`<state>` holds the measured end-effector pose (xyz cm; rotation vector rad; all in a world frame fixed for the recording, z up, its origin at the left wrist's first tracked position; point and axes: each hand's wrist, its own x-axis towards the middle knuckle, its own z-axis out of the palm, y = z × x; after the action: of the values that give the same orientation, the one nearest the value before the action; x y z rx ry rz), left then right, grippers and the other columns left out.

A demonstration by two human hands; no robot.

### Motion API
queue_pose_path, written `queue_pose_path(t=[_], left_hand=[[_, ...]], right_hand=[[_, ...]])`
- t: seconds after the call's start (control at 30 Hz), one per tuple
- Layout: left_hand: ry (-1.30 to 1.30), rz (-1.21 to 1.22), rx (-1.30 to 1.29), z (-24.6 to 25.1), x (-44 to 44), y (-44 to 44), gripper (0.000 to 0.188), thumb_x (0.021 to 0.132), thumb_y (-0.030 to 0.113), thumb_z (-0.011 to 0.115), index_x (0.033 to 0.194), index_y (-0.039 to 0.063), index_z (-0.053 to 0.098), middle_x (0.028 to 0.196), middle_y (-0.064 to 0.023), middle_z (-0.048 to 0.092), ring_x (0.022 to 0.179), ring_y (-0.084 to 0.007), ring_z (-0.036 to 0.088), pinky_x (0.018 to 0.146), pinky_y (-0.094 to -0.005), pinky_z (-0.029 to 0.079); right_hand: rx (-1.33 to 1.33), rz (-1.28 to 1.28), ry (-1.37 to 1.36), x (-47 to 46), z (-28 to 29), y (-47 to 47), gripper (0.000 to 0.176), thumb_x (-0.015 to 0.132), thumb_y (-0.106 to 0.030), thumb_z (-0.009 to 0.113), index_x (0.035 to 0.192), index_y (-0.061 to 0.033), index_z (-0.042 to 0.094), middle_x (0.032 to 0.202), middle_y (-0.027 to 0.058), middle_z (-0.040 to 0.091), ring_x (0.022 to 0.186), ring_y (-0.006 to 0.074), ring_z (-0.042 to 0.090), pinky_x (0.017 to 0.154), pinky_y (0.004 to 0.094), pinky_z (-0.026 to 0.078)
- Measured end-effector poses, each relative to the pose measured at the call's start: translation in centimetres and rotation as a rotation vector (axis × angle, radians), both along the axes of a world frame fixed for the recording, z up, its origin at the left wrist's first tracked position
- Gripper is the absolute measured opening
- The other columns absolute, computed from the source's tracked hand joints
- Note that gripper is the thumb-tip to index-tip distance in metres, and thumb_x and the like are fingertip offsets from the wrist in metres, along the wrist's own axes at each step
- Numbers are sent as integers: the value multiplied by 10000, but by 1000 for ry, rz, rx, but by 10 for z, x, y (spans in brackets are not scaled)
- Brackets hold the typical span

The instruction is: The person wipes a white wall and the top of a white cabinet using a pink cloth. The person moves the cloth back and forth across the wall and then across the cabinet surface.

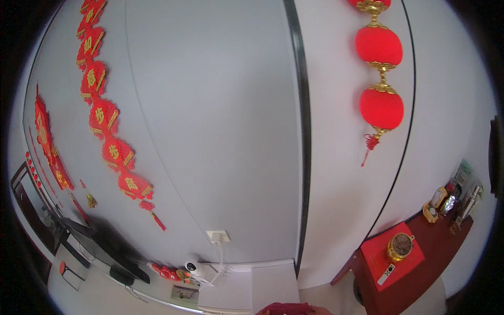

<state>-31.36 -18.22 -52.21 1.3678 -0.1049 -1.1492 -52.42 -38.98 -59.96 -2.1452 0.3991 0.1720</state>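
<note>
At the bottom edge of the head view, a dark red cloth-like thing [286, 308] is partly in sight, and the rest of it is cut off. A small bit of my left hand [263, 312] shows at its left end. At the other end, my right hand [319, 310] has its fingers against the red material. Both hands seem to grip it, though most of each lies below the frame. Just beyond them stands a low white cabinet [273, 281] against the grey wall.
A white camera [193, 267] and cables sit left of the cabinet, below a wall socket [217, 236]. Further left is a television [106, 246]. On the right, a brown table [443, 244] bears a golden pot [397, 258], a white remote [386, 274] and several bottles. Red lanterns [382, 108] hang above.
</note>
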Motion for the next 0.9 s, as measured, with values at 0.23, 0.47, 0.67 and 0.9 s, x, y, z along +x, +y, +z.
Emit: queue_pose_path(t=[0.23, 0.47, 0.67, 0.9], left_hand=[[-4, 54, -181, 110, 7, 6, 433, 1086, 310, 555, 1385, 2, 613, 1180, -152, 725, 1080, -267, 690, 932, -366, 540], [-199, -60, -183, 262, 28, 40, 367, 1072, 245, 596, 1324, -19, 633, 1151, -96, 735, 1033, -197, 695, 921, -353, 559], [-335, 74, -302, 348, 48, 68, 341, 1066, 272, 600, 1227, -22, 663, 965, -87, 725, 783, -196, 698, 718, -325, 569], [-301, 193, -776, 423, 66, 83, 372, 1101, 231, 516, 1377, -14, 565, 1287, -130, 670, 1199, -263, 629, 1043, -413, 501]], right_hand=[[-9, -185, -211, -1, 116, -5, 317, 919, -321, 693, 1072, -46, 650, 948, 139, 684, 867, 277, 636, 771, 407, 517], [30, -399, -82, 9, 304, 15, 554, 907, -386, 807, 1311, -45, 645, 1192, 158, 724, 1055, 254, 708, 936, 364, 560], [466, -366, -271, 22, 364, 22, 533, 917, -243, 818, 1345, -15, 596, 1164, 69, 708, 1034, 161, 672, 919, 329, 560], [221, -246, -382, 48, 397, 26, 576, 922, -210, 800, 1393, 2, 546, 1226, 133, 684, 1086, 219, 668, 936, 357, 560]])
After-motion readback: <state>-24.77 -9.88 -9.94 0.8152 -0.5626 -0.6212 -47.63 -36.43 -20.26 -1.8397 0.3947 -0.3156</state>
